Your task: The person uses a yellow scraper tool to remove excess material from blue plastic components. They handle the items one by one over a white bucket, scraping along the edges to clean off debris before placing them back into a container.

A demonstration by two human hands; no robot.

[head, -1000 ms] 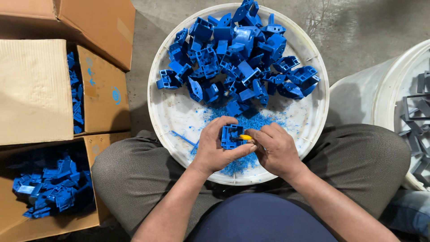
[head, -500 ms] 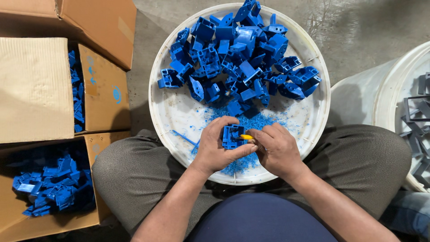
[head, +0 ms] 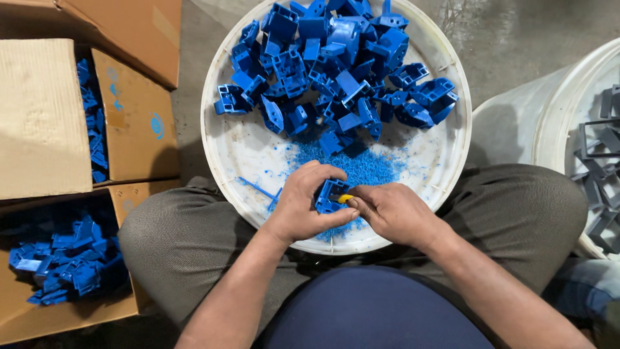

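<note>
Far to the left of the white basin (head: 223, 152), an open cardboard box (head: 45, 116) shows only a narrow strip of blue parts between its flaps; the rest is covered. Below it, a second box (head: 61, 265) holds a shadowed heap of blue pieces, cut off by the frame's edge.

The basin rests against the seated person's knees, its far rim running out of view at the top. A pile of blue plastic parts (head: 336, 71) fills its far half, and blue shavings (head: 361, 168) lie scattered on the near floor of it.

Over the basin's near rim the left hand (head: 303, 207) is curled around a small blue part (head: 330, 195), fingers wrapped over its top so most of it is hidden. Just right of it, the right hand (head: 394, 213) is closed in a tight pinch on a small yellow tool (head: 346, 198), only its tip showing, pressed against the part. Both forearms angle in from the bottom.

To the right of the basin, another white tub (head: 549, 123) holding grey frames (head: 604, 161) is cropped by the edge.
</note>
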